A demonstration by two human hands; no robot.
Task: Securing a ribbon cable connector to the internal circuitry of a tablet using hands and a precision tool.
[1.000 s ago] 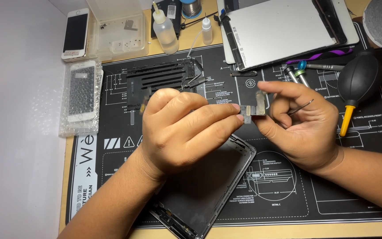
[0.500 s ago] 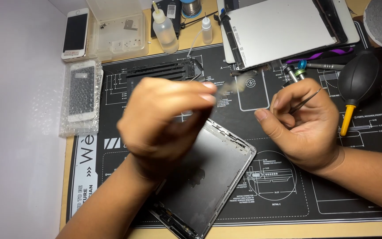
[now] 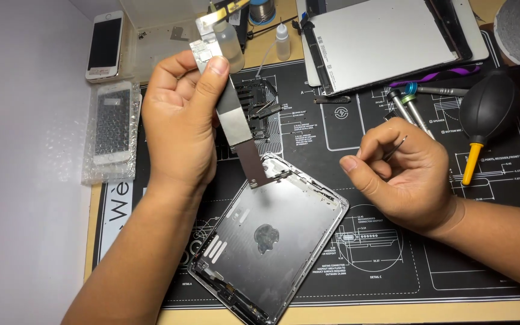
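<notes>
My left hand (image 3: pixel 182 120) pinches flex strip (image 3: pixel 231 111), lifted to clear shell (image 3: pixel 272 235) | my right hand (image 3: pixel 407 174) curls around tweezers (image 3: pixel 395 147), braced on mat (image 3: pixel 501 241)

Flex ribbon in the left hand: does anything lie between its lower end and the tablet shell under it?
Nothing visible does. The left hand pinches the flex ribbon near its top; its lower end reaches the top edge of the open tablet shell. The right hand with tweezers stays off to the side.
</notes>
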